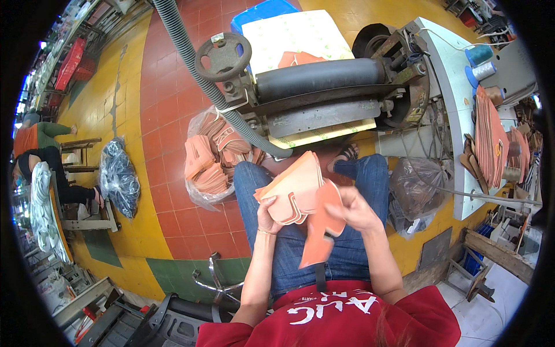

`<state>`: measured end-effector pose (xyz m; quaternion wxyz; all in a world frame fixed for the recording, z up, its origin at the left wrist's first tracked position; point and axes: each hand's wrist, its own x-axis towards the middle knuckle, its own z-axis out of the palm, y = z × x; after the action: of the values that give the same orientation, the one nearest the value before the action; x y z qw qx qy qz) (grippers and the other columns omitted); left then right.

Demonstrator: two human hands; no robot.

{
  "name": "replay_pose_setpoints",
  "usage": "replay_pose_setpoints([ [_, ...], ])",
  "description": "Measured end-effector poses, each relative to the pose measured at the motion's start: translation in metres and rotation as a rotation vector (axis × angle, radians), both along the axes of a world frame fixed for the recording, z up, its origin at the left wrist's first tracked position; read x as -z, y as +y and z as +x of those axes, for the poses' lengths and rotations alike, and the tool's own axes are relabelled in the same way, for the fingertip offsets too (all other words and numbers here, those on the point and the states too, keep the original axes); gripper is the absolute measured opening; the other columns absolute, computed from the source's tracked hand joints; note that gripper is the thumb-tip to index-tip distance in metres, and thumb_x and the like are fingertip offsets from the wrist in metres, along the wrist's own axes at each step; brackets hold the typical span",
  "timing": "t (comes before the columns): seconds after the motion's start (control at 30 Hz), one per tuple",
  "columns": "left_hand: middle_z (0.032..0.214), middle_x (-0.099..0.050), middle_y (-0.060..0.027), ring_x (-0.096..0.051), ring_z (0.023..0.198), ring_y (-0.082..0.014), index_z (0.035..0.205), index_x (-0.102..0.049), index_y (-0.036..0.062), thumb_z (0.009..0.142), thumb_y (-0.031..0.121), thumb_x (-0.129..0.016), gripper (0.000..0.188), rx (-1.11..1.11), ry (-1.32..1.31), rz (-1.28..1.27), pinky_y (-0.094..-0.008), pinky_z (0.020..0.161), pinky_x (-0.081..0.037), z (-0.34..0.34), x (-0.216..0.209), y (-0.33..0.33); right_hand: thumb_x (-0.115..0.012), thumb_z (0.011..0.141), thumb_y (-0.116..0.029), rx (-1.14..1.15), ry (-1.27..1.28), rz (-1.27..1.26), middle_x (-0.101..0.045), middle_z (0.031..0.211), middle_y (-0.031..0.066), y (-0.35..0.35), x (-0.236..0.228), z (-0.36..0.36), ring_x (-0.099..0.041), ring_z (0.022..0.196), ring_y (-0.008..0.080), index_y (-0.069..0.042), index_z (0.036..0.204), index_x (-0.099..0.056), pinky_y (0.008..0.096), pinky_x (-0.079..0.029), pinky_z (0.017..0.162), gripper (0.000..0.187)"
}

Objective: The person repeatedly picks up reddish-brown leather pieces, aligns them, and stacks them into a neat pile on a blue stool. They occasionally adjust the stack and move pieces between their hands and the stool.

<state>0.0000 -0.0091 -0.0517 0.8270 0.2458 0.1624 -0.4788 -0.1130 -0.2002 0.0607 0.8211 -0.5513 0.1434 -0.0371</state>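
My left hand [266, 216] is closed around the lower left edge of a stack of flat, pale orange cut pieces [296, 186], fanned slightly above my lap. The top piece has a curved dark orange marking near its lower edge. Between the thumb and fingers of my right hand [359, 213] is a single curved orange cut piece [317, 234], slightly blurred. It hangs down in front of the stack's right side; whether the two touch, I cannot tell. Both hands are above my jeans [292, 263], close to each other.
Ahead stands a machine with a black roller [321, 79], a handwheel [224, 58] and a grey hose [191, 55]. Similar pieces fill a plastic bag [217, 153] at left. A white table [462, 136] at right carries thread spools [481, 70] and piled pieces [491, 139]. People sit far left.
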Motion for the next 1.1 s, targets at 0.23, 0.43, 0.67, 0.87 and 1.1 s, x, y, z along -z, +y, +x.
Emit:
replay_pose_setpoints([
  [0.23, 0.125, -0.056, -0.0177, -0.058, 0.112, -0.0310, 0.132, -0.041, -0.0038, 0.078, 0.014, -0.060, 0.059, 0.011, -0.060, 0.044, -0.0433, 0.097, -0.049, 0.013, 0.004, 0.025, -0.053, 0.095, -0.017, 0.222, 0.221, -0.436, -0.066, 0.092, 0.0079, -0.055, 0.006, 0.020, -0.057, 0.083, 0.0123, 0.001, 0.106, -0.056, 0.0301, -0.047, 0.076, 0.021],
  [0.43, 0.134, -0.049, -0.0172, -0.052, 0.121, -0.0294, 0.140, -0.034, -0.0004, 0.078, 0.011, -0.059, 0.067, 0.014, -0.070, 0.018, -0.0411, 0.102, -0.045, 0.014, 0.003, 0.041, -0.062, 0.092, -0.012, 0.538, 0.309, 0.150, -0.067, 0.101, 0.0084, -0.090, 0.050, 0.055, -0.066, 0.085, 0.0158, -0.003, 0.115, -0.060, 0.0318, -0.056, 0.074, 0.025],
  [0.67, 0.134, -0.049, -0.0173, -0.051, 0.121, -0.0299, 0.139, -0.035, -0.0008, 0.077, 0.012, -0.059, 0.068, 0.010, -0.100, 0.032, -0.0417, 0.103, -0.044, 0.011, -0.010, 0.036, -0.072, 0.084, -0.017, 0.682, 0.434, 0.119, -0.067, 0.082, 0.0044, -0.083, 0.076, 0.050, -0.062, 0.062, 0.0097, -0.002, 0.097, -0.067, 0.0209, -0.051, 0.052, 0.020],
  [0.87, 0.130, -0.052, -0.0176, -0.054, 0.117, -0.0307, 0.136, -0.039, -0.0025, 0.077, 0.014, -0.060, 0.065, 0.031, -0.101, 0.054, -0.0430, 0.101, -0.045, 0.008, -0.010, 0.028, -0.068, 0.088, -0.012, 0.831, 0.248, 0.274, -0.065, 0.090, 0.0062, -0.092, 0.072, 0.061, -0.065, 0.076, 0.0126, 0.001, 0.109, -0.061, 0.0196, -0.052, 0.064, 0.025],
  [1.1, 0.134, -0.049, -0.0173, -0.052, 0.120, -0.0298, 0.137, -0.037, -0.0022, 0.076, 0.017, -0.063, 0.069, 0.036, -0.126, 0.036, -0.0422, 0.103, -0.044, 0.005, -0.018, 0.020, -0.062, 0.093, -0.023, 1.079, 0.289, 0.166, -0.060, 0.115, 0.0007, -0.027, 0.068, 0.030, -0.056, 0.094, 0.0080, -0.007, 0.125, -0.056, 0.0236, -0.045, 0.082, 0.036],
])
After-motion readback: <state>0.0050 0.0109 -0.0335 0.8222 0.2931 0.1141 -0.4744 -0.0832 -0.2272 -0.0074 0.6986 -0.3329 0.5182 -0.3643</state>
